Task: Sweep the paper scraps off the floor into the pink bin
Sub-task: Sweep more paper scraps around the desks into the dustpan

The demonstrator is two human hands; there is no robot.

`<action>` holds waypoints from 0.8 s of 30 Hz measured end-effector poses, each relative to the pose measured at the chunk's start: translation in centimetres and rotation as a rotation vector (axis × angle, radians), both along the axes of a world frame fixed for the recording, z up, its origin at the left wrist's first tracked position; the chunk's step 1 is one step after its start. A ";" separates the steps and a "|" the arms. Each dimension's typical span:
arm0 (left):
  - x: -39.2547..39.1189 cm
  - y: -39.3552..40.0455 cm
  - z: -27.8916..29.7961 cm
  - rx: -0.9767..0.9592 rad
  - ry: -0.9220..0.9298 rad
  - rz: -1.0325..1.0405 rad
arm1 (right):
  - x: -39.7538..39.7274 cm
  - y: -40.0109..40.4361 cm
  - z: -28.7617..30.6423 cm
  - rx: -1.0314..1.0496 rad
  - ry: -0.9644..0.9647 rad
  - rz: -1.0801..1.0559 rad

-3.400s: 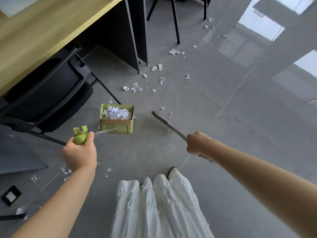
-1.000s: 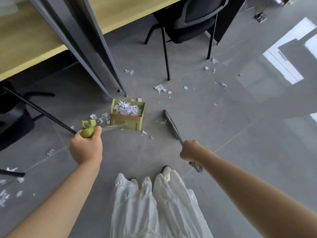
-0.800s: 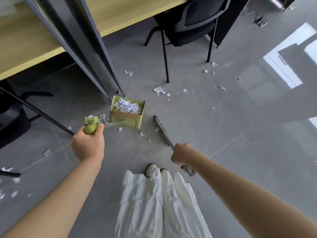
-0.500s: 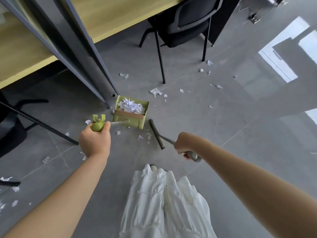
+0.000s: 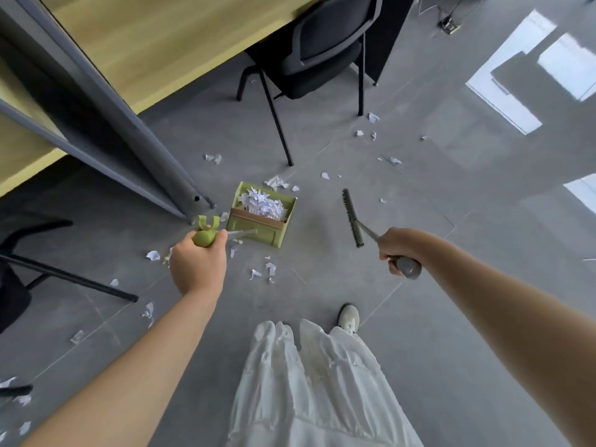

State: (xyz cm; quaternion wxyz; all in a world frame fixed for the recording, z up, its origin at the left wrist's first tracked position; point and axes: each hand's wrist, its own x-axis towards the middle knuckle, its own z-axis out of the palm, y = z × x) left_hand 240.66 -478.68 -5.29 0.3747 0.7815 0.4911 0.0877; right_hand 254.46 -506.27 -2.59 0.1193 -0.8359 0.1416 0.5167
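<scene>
The left hand [image 5: 197, 265] is wrapped round the green handle of the long-handled dustpan [image 5: 260, 217], which sits just ahead of it heaped with paper scraps [image 5: 262, 201]. The right hand [image 5: 397, 248] grips the broom [image 5: 352, 217], its head well right of the pan. The pink bin is not in view. A tilt of the full pan could spill scraps; loose ones [image 5: 268, 269] between the hands might scatter under a fast stroke.

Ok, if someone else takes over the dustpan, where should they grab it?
By the green grip atop its long handle, coming from above on the near side. The dustpan sits full of scraps, so the upright handle keeps it level. The left hand holds there.
</scene>
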 end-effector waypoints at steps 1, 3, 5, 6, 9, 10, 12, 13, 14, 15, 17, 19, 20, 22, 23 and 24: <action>0.7 -0.7 0.0 -0.002 0.003 -0.013 | 0.6 -1.1 -0.2 -0.014 -0.018 -0.013; 2.1 -2.2 -0.1 -0.001 0.021 -0.035 | 1.7 -3.7 -0.9 -0.012 -0.045 -0.101; 3.5 -3.8 -0.3 -0.005 0.037 -0.040 | 3.0 -6.0 -1.2 -0.007 -0.036 -0.249; 4.1 -4.6 -0.4 -0.009 0.040 -0.041 | 3.6 -6.9 -1.4 0.002 -0.032 -0.315; 6.7 -8.0 -1.0 -0.004 0.058 -0.022 | 6.8 -11.1 -1.7 0.047 -0.036 -0.421; 7.0 -8.6 -1.0 -0.011 0.063 -0.017 | 7.3 -11.9 -1.7 0.071 -0.034 -0.442; 8.3 -10.8 -1.4 -0.011 0.073 -0.010 | 9.4 -14.3 -1.6 0.109 -0.031 -0.451; 9.0 -11.8 -1.5 -0.001 0.078 -0.011 | 10.4 -15.5 -1.6 0.121 -0.029 -0.464; 9.9 -13.1 -1.6 0.007 0.084 -0.010 | 11.7 -16.9 -1.7 0.135 -0.030 -0.482; 10.6 -14.2 -1.7 0.016 0.090 -0.009 | 12.6 -17.9 -1.7 0.147 -0.028 -0.501; 12.5 -16.3 -1.7 0.025 0.095 -0.002 | 14.7 -19.8 -1.9 0.146 -0.019 -0.508; 14.2 -17.9 -1.9 0.031 0.100 0.009 | 16.7 -21.3 -2.4 0.132 -0.017 -0.493; 14.9 -18.5 -1.9 0.032 0.101 0.012 | 17.5 -21.7 -2.7 0.125 -0.012 -0.484; 16.1 -19.4 -2.1 0.018 0.087 0.016 | 19.0 -22.1 -3.1 0.124 0.000 -0.475; 16.7 -19.7 -2.2 0.012 0.083 0.019 | 19.8 -22.1 -3.3 0.126 0.004 -0.476; 17.2 -19.8 -2.3 0.013 0.080 0.021 | 20.4 -22.0 -3.5 0.129 0.002 -0.478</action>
